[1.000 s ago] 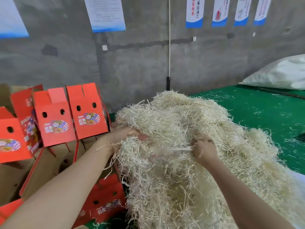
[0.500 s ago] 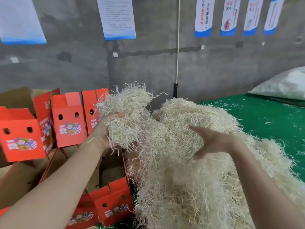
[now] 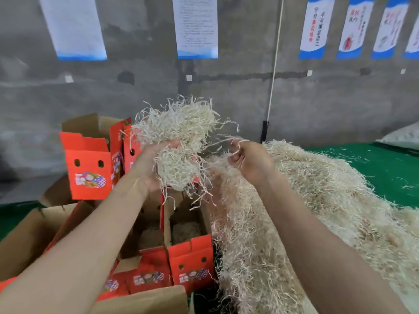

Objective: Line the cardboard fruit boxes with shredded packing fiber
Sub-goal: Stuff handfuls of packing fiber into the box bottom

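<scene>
A grey wall with paper posters stands far off. A green table runs along the right, and a big pile of shredded fiber lies on it. The left hand grips a clump of fiber above two open red boxes that have a little fiber inside. The right hand, near it, curls its fingers round a few loose strands.

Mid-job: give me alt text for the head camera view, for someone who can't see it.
The person's left hand grips a wad of pale shredded packing fiber above open red cardboard fruit boxes; the right hand pinches loose strands beside the big fiber heap on a green surface.
</scene>
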Demonstrator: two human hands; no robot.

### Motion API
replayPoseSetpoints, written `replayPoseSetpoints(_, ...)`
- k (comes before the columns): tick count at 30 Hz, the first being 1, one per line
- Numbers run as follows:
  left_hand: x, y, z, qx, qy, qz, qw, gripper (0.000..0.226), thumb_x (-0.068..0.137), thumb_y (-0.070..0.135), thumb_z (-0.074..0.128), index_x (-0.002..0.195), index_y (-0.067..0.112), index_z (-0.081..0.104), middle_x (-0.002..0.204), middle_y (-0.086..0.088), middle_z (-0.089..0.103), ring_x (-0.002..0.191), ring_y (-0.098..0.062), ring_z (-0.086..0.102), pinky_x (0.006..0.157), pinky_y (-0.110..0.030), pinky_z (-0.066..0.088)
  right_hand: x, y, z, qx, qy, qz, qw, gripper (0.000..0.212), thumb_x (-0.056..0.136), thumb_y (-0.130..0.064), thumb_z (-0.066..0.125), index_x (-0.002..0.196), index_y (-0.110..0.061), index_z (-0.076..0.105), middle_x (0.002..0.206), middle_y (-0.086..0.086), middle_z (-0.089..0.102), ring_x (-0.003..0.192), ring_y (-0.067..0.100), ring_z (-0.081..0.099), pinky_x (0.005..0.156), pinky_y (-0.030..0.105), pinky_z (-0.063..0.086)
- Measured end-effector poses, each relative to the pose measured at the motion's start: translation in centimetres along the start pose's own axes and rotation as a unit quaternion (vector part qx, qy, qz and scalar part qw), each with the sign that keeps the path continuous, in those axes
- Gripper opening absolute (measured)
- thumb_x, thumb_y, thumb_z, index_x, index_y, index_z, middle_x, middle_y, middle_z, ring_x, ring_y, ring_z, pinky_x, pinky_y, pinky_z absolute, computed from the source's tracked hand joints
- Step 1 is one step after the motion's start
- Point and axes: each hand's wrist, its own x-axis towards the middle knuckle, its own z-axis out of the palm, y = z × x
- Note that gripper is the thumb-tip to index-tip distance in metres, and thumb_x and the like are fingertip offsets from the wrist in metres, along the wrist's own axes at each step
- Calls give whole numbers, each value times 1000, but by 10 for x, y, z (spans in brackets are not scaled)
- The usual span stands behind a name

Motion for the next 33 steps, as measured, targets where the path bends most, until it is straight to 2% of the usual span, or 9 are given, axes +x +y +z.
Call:
replayPoseSetpoints(3,-10,1,-22,-37,-26,-21,999,40,66,21,68,103,8,61,91,-13,69,78,-28,69,63,-39,56,-21,-6,34,54,-122,51,990,28,85,1,31,82,-7,58,73,4,50,62,15,44,61,28,39)
replayPoseSetpoints(8,-42,-14,-47,38,-24,-48,998,38,56,23,71,90,8,65,81,-9,71,72,-24,69,75,-36,55,-69,38,66,75,-248,132,957,9,78,-14,50,83,-16,58,96,9,60,82,22,59,76,36,48)
replayPoseSetpoints(14,-100,-36,-94,226,-34,-101,968,42,36,25,85,77,23,78,95,12,72,116,-14,53,104,-30,31,-104,84,73,-65,-320,169,930,45,68,-40,70,104,-15,60,120,13,58,112,33,55,96,51,39)
replayPoseSetpoints(17,-125,-45,-126,294,-61,-125,946,16,45,25,85,55,30,74,72,21,70,83,11,63,77,-1,41,-119,107,64,-106,-317,203,920,75,47,-43,86,108,-5,64,122,14,58,114,34,54,105,51,36)
replayPoseSetpoints(19,-139,-56,-150,318,-93,-157,930,22,64,14,79,51,31,73,67,23,69,67,16,61,59,3,40,-130,121,57,-149,-300,220,916,72,36,-41,91,95,-6,71,100,6,69,93,19,67,83,36,53)
replayPoseSetpoints(23,-162,-86,-188,422,-87,-210,877,43,56,31,87,95,24,71,94,16,71,100,-5,63,83,-12,48,-154,157,48,-251,-296,292,874,108,57,-21,83,142,0,21,98,2,72,92,14,68,73,27,56)
replayPoseSetpoints(28,-176,-125,-201,604,-278,-170,727,35,83,27,67,115,13,65,117,2,64,100,-7,53,79,-6,37,-184,195,44,-159,-311,280,894,81,62,-10,83,130,-35,45,124,-3,61,112,24,60,93,48,48)
replayPoseSetpoints(31,-173,-143,-204,613,-300,-216,699,36,81,27,70,109,6,66,102,-11,66,76,-11,53,64,-6,39,-197,230,60,-310,-301,235,871,78,68,-13,81,133,-37,43,131,-11,52,115,8,55,99,32,46)
replayPoseSetpoints(33,-173,-149,-217,556,-285,-273,732,67,69,39,79,119,1,58,120,-17,61,91,-18,54,79,-20,41,-199,250,62,-394,-275,214,850,68,78,-6,70,137,-23,41,126,-4,55,97,0,59,85,23,51)
